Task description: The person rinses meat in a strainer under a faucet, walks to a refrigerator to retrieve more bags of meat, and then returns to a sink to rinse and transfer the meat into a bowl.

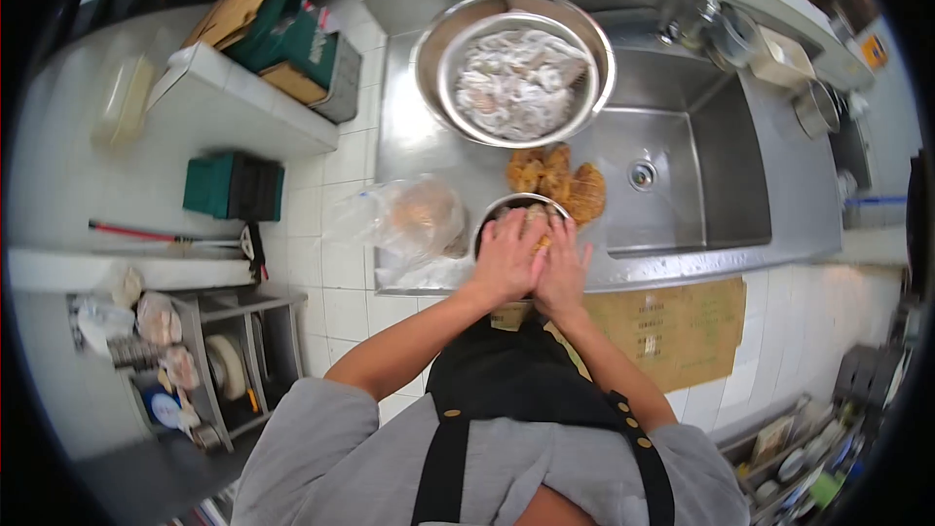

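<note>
Both hands are together over a small metal bowl (481, 230) at the front edge of the steel counter. My left hand (508, 258) lies with fingers stretched out on pale and yellowish pieces (537, 218) inside it. Beside it, touching, my right hand (561, 271) reaches in from the right, fingers extended and thumb apart. The hands cover most of the bowl's contents. Just behind the bowl, orange-brown coated pieces that look like marinated meat (556, 173) rest on the counter. To the left sits a clear plastic bag (421, 216) with something pinkish inside.
A perforated metal strainer of whitish, wet-looking pieces (521, 83) sits in a wide steel basin (426, 68) at the back. The sink (672, 205) opens on the right, below a tap (682, 21). Flattened cardboard (672, 331) lies on the tiled floor.
</note>
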### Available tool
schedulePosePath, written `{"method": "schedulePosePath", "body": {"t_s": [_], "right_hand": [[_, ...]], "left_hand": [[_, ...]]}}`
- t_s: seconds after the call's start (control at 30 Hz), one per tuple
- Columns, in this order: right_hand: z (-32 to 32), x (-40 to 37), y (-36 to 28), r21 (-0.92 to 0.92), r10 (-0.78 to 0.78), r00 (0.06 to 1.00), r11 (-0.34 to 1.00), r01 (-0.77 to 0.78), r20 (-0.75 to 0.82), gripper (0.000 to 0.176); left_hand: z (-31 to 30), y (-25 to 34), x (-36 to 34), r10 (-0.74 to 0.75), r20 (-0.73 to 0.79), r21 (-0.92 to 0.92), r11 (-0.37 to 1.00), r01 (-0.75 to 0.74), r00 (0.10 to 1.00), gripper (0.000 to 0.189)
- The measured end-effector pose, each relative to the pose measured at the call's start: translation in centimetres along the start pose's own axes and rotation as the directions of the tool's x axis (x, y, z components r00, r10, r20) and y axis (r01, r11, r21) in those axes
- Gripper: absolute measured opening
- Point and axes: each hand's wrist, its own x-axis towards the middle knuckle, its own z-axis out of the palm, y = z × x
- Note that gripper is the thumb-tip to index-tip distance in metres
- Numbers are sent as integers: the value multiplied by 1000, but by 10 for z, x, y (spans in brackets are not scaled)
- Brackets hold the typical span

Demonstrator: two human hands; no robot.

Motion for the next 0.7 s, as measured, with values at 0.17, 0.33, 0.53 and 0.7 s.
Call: {"method": "schedulePosePath", "body": {"t_s": [0.17,0.33,0.53,0.7], "right_hand": [[-17,-14,1,31,-95,995,995,96,-34,40],[-88,10,-56,395,-152,967,891,223,-203,29],[24,22,-177,610,-547,800,729,312,246,26],[99,37,-161,468,-384,918,831,300,94,28]], "left_hand": [[-10,7,-25,112,-237,-74,988,-132,965,42],[-100,-51,-93,-243,-628,-453,886,-94,739,25],[-71,-158,-87,-195,-110,54,978,202,975,19],[-48,-219,-63,143,-48,85,987,-138,989,26]]}}
